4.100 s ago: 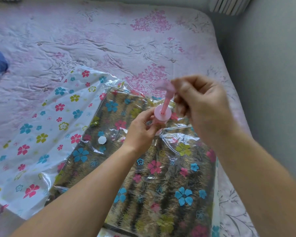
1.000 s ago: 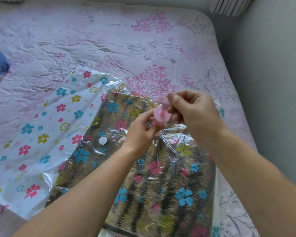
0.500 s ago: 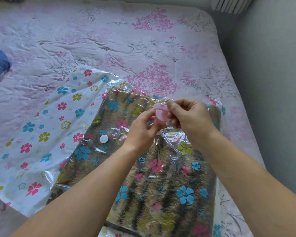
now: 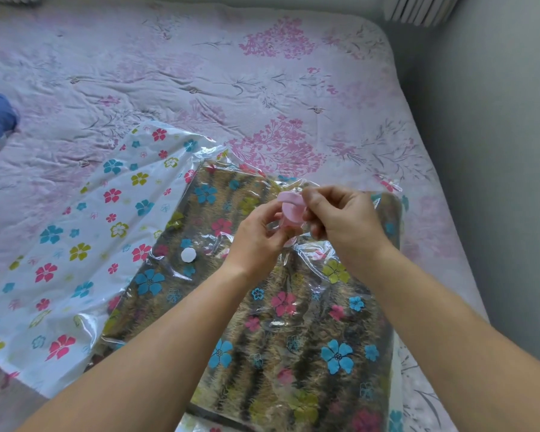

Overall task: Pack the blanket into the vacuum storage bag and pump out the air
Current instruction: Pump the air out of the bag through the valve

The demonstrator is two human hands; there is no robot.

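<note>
On the bagged blanket (image 4: 296, 357), left grip (image 4: 256, 241) holds the upright pink pump (image 4: 292, 215); right grip (image 4: 346, 219) pinches its handle (image 4: 286, 196).

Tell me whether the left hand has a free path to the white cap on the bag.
Probably yes: the white cap lies uncovered on the bag, just left of the left hand, nothing between. That hand must first let go of the pink pump.

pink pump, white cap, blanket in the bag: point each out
pink pump (image 4: 290, 213): head view, its round disc
white cap (image 4: 187, 255): head view, middle of its top
blanket (image 4: 309, 338): head view, brown pile under film
</note>
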